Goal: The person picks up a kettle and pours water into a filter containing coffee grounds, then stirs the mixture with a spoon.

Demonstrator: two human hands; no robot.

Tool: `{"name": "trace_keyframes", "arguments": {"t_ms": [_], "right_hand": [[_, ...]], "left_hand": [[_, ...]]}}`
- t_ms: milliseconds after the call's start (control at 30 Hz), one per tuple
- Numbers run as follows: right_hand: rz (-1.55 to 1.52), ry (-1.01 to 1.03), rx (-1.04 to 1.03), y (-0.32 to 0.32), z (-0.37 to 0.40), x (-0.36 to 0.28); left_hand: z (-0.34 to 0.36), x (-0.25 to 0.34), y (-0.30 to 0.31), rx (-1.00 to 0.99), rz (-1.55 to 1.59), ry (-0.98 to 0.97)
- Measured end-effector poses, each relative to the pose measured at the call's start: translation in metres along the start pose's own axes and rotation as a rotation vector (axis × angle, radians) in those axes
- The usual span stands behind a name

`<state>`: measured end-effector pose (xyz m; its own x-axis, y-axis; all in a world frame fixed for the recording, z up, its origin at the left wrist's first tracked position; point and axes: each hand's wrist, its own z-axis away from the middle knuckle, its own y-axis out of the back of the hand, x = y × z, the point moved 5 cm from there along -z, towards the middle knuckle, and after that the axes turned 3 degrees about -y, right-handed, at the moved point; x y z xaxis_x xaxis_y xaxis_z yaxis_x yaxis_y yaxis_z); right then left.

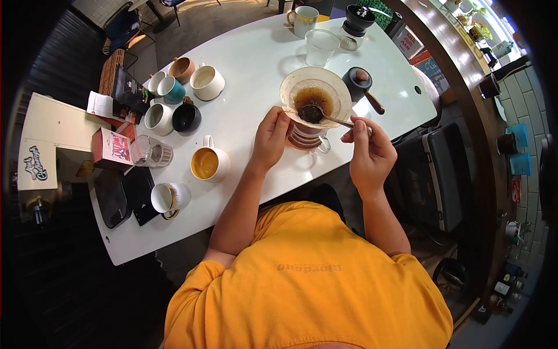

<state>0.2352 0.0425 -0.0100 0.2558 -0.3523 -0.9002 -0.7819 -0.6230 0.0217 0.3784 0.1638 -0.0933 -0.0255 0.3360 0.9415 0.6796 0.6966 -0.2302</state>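
My left hand [272,138] is closed at the near left rim of a coffee dripper, its thumb and fingers pinching the edge. The dripper is lined with a pale paper filter [290,87] holding brown liquid and dark wet coffee grounds [311,113]. In my right hand [373,156], a metal spoon [339,121] is gripped by its handle, its bowl down in the coffee. Beneath the dripper stands a clear glass server [308,141] with a handle on its right. A small dark pot [356,81] with a wooden handle sits just right of the dripper.
Several mugs and cups stand to the left, including a white mug [210,163] with a yellow inside and a black cup [186,118]. A clear plastic cup [321,46], a patterned mug [304,22] and a black-topped grinder [359,20] stand at the back. A phone [112,198] lies left.
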Motion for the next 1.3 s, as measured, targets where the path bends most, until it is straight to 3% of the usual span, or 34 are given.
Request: {"name": "trace_keyframes", "arguments": {"t_ms": [67, 300, 567, 1300], "right_hand": [[-0.082, -0.089, 0.060, 0.001, -0.002, 0.002], [-0.106, -0.098, 0.091, 0.007, -0.006, 0.003], [-0.037, 0.075, 0.072, 0.012, -0.010, 0.000], [0.287, 0.274, 0.015, 0.011, -0.021, -0.007]], "left_hand": [[0.000, -0.001, 0.001, -0.001, -0.007, -0.002], [0.000, 0.000, 0.000, -0.015, -0.016, -0.013], [0.000, 0.000, 0.000, -0.011, -0.006, -0.014], [0.000, -0.001, 0.000, -0.010, 0.000, -0.004]]}}
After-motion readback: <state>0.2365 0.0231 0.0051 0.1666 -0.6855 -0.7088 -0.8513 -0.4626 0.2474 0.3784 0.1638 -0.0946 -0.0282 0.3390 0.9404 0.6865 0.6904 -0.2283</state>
